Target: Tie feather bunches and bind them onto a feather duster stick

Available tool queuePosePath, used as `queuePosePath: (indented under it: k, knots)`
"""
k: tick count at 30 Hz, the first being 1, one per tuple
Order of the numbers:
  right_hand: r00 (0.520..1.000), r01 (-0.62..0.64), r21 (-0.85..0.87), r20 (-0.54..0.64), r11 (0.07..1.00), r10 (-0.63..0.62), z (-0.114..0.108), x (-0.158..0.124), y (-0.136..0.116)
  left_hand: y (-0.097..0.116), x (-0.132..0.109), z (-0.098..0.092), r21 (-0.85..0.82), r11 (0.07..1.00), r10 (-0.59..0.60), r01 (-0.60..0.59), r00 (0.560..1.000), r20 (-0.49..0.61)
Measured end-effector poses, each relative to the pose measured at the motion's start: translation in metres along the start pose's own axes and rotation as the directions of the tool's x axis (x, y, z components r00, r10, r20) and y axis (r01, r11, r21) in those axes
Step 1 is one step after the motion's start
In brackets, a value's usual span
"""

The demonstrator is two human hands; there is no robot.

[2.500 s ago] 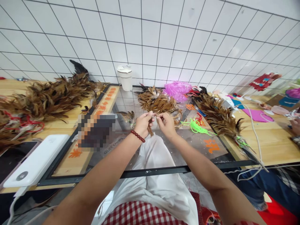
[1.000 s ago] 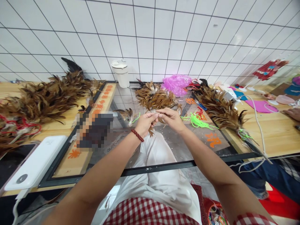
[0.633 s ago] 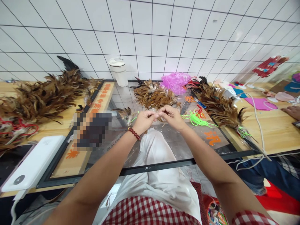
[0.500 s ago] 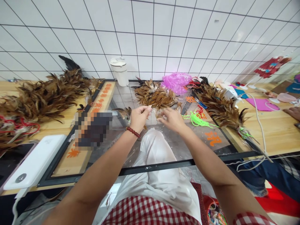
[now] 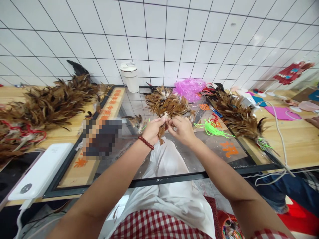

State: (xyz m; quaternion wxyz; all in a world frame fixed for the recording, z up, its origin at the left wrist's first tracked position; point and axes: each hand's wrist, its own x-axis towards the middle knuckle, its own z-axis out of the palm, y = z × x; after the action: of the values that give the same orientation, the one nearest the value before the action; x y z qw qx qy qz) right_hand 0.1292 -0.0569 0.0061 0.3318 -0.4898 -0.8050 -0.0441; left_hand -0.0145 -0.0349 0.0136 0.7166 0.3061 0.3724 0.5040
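Observation:
My left hand (image 5: pixel 152 130), with a dark red bead bracelet (image 5: pixel 146 142) at the wrist, pinches a small bunch of brown feathers (image 5: pixel 161 134) that hangs below the fingers. Close against it, my right hand (image 5: pixel 183 130) has thumb and fingers pressed together at the pale quill end of the same bunch. What exactly lies between the right fingertips is too small to make out. Just beyond both hands is a pile of brown feathers (image 5: pixel 166 103). A smaller feather bunch with bright green string (image 5: pixel 137 122) lies left of my left hand. Right of my right hand sits a bundle of neon green cord (image 5: pixel 211 128).
A dark-framed glass panel (image 5: pixel 171 178) covers the work surface. Long feather strips (image 5: pixel 57 99) lie left, and another feather strip (image 5: pixel 236 114) lies right. A white cup (image 5: pixel 130 78), pink plastic bag (image 5: pixel 189 89), white power bank (image 5: pixel 41 171) and white cable (image 5: pixel 278 132) surround the area. Another person's hand (image 5: pixel 313 122) shows far right.
My hands have come together, and brown feathers now hang between them. The left hand has moved slightly right and turned. The whole view has shifted a little.

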Motion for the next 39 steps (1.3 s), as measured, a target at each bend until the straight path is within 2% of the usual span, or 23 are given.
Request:
queuePosePath:
  k: [2, 4, 6, 8, 11, 13, 15, 18, 24, 29, 35, 39]
  knots:
    - [1.0, -0.001, 0.081, -0.003, 0.997, 0.001, 0.001, 0.0, -0.003, -0.001, 0.0, 0.0, -0.035, 0.999, 0.013, -0.013, 1.0, -0.003]
    - [0.994, -0.097, 0.262, -0.027, 0.96, 0.108, 0.003, 0.001, -0.002, -0.004, 0.002, 0.0, -0.041, 0.998, 0.046, -0.047, 0.998, -0.03]
    - [0.958, -0.241, 0.499, -0.016, 0.833, 0.286, 0.005, 0.003, 0.002, -0.006, 0.003, -0.002, 0.002, 0.997, 0.081, -0.081, 0.996, -0.039]
    - [0.904, -0.337, 0.695, 0.05, 0.634, 0.425, 0.006, 0.007, 0.008, -0.008, 0.004, -0.004, 0.123, 0.98, 0.163, -0.159, 0.986, -0.021]
    - [0.856, -0.38, 0.841, 0.163, 0.385, 0.49, 0.007, 0.01, 0.014, -0.009, 0.004, -0.006, 0.4, 0.849, 0.35, -0.345, 0.935, 0.063]
    - [0.837, -0.39, 0.874, 0.205, 0.29, 0.507, 0.006, 0.012, 0.014, -0.008, 0.002, -0.006, 0.536, 0.729, 0.43, -0.426, 0.894, 0.126]
    - [0.819, -0.399, 0.886, 0.228, 0.238, 0.526, 0.005, 0.012, 0.014, -0.008, 0.0, -0.005, 0.595, 0.646, 0.478, -0.478, 0.861, 0.173]
    - [0.806, -0.402, 0.892, 0.237, 0.208, 0.542, 0.005, 0.013, 0.014, -0.008, -0.002, -0.004, 0.608, 0.592, 0.506, -0.529, 0.831, 0.229]
    - [0.832, -0.361, 0.908, 0.209, 0.215, 0.513, 0.003, 0.012, 0.013, -0.012, 0.0, -0.007, 0.598, 0.609, 0.451, -0.522, 0.847, 0.28]
    - [0.829, -0.355, 0.911, 0.203, 0.211, 0.521, 0.003, 0.011, 0.013, -0.012, 0.0, -0.007, 0.614, 0.579, 0.442, -0.536, 0.839, 0.317]
    - [0.809, -0.387, 0.907, 0.247, 0.167, 0.533, 0.004, 0.013, 0.014, -0.014, 0.003, -0.009, 0.658, 0.481, 0.512, -0.58, 0.794, 0.327]
    - [0.801, -0.393, 0.905, 0.249, 0.165, 0.544, 0.005, 0.013, 0.014, -0.016, 0.005, -0.012, 0.674, 0.378, 0.549, -0.634, 0.74, 0.388]
